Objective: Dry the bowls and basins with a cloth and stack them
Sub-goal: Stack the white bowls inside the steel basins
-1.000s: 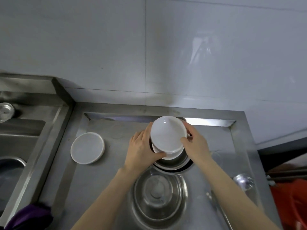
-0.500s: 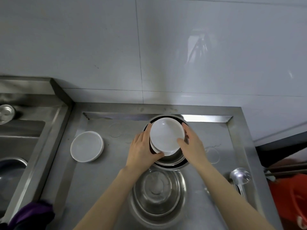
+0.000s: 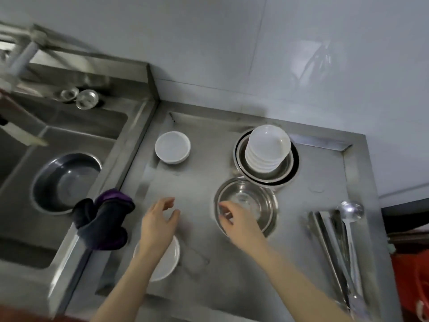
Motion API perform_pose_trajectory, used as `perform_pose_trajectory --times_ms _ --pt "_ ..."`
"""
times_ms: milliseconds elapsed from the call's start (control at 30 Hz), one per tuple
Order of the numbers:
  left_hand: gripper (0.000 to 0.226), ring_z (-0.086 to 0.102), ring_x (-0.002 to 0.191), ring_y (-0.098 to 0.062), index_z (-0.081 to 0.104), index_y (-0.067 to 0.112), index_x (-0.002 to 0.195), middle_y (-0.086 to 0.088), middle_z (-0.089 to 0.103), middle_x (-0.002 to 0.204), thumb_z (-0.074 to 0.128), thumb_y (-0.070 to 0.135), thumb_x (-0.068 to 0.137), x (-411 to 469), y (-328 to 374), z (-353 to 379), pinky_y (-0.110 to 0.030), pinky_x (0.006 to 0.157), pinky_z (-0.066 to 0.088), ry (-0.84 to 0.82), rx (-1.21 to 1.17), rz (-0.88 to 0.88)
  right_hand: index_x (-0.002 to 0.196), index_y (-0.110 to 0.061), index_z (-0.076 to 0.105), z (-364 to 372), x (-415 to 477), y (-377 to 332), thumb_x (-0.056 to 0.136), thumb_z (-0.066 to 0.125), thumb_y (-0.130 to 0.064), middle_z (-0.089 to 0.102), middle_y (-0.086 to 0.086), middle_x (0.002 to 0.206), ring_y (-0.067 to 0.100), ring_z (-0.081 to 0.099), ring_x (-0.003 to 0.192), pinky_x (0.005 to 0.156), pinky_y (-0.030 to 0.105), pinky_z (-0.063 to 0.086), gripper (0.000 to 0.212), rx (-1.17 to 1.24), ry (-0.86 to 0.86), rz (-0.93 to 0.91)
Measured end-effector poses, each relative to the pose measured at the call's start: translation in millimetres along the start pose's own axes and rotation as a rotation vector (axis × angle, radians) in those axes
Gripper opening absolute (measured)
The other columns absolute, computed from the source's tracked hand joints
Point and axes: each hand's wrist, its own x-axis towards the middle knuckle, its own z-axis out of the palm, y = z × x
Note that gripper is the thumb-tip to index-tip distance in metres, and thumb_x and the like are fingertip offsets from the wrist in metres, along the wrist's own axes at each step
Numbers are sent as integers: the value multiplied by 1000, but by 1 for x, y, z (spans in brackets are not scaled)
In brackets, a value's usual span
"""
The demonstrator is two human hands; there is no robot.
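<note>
A stack of several white bowls (image 3: 268,147) sits inside nested steel basins (image 3: 287,169) at the back of the steel counter. In front of them stands another steel basin (image 3: 260,201). My right hand (image 3: 236,223) hovers over its near rim, fingers loosely curled, holding nothing. My left hand (image 3: 157,223) hangs open above a white bowl (image 3: 168,259) near the front, empty. A second white bowl (image 3: 173,147) lies at the back left. The dark purple cloth (image 3: 104,221) is draped over the sink's edge.
The sink (image 3: 21,217) on the left holds a dark steel basin (image 3: 66,182); two small steel cups (image 3: 80,97) stand on its ledge. A ladle (image 3: 350,211) and tongs (image 3: 329,242) lie at the right. A red object (image 3: 413,280) is beyond the counter.
Both hands have let go of the white bowl, which now tops the stack in the basins, and drawn back toward me. The view has swung left and down, revealing the sink and cloth.
</note>
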Motion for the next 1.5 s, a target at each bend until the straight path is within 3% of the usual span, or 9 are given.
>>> perform_pose_trajectory --times_ms 267,433,533,767,867,967,1133,1333,1500 --pt "44 49 123 -27 46 16 140 -8 42 142 51 11 97 -71 -86 -42 -37 94 43 19 1 -334 143 -17 48 94 -33 -26 97 57 -22 62 8 131 21 59 117 98 28 42 48 42 -235 137" --pt "45 55 118 -24 42 20 143 -5 54 135 51 19 99 -81 -105 -43 -39 95 48 -56 -162 -467 145 -20 45 130 -33 -36 96 58 -21 59 4 136 22 56 123 100 29 41 51 109 -243 218" --pt "28 56 105 -19 52 29 122 0 59 121 51 18 97 -83 -105 -44 -34 86 46 -64 -213 -480 139 -25 52 139 -35 -39 92 58 -17 62 -2 131 20 58 119 97 32 46 48 142 -219 227" --pt "36 61 101 -16 56 34 123 5 57 119 53 13 94 -69 -75 -42 -41 91 53 -60 -268 -332 124 -29 60 109 -32 -32 91 59 -3 66 -4 112 16 61 100 84 24 45 42 320 -56 218" --pt "38 62 100 -14 58 35 123 6 57 117 54 12 93 -47 -41 -36 -43 91 54 -76 -305 -225 120 -37 59 75 -24 -30 89 61 -4 66 -5 102 20 65 91 87 40 56 45 407 84 223" --pt "40 64 89 -6 61 36 120 9 61 111 58 9 91 -21 2 -26 -33 85 56 -85 -349 -100 123 -36 61 34 -12 -25 90 63 -8 65 -2 103 25 66 95 81 48 60 44 513 223 224" --pt "34 63 87 1 62 31 117 12 65 112 62 10 90 14 72 -6 -10 72 49 -141 -431 46 131 -33 58 -36 7 -22 92 64 -10 64 4 110 15 65 93 71 31 62 45 538 397 185" --pt "35 63 88 7 65 29 115 16 67 108 69 9 86 73 167 47 -7 76 47 -211 -486 217 131 -33 55 -136 53 -5 93 57 -7 61 1 102 11 60 83 73 28 56 46 473 618 152" --pt "48 67 85 -1 65 26 122 10 66 109 72 5 80 113 199 89 -7 72 47 -288 -451 247 134 -23 56 -165 94 28 93 58 -11 63 5 108 16 66 85 80 41 60 43 475 688 245"
